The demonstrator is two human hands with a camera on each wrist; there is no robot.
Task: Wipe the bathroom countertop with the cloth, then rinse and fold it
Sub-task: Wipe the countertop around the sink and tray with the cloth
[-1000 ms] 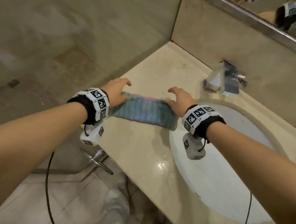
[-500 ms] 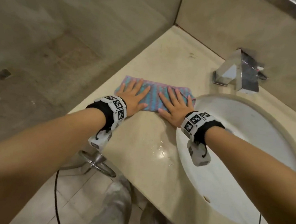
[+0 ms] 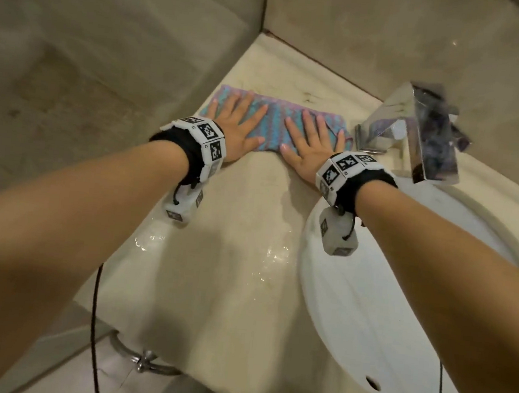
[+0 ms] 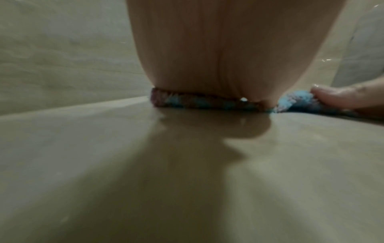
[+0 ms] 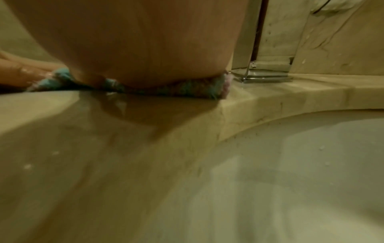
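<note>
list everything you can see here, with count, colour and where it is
cloth: one, blue and pink, flat on the countertop left of the faucet
countertop: one, beige stone, wet patches near the front
sink: one, white basin, set in the countertop at right
faucet: one, chrome, behind the sink
pipe fitting: one, metal, below the countertop edge
wrist trackers: two, black bands with white markers
left hand: flat on the cloth
right hand: flat on the cloth
</note>
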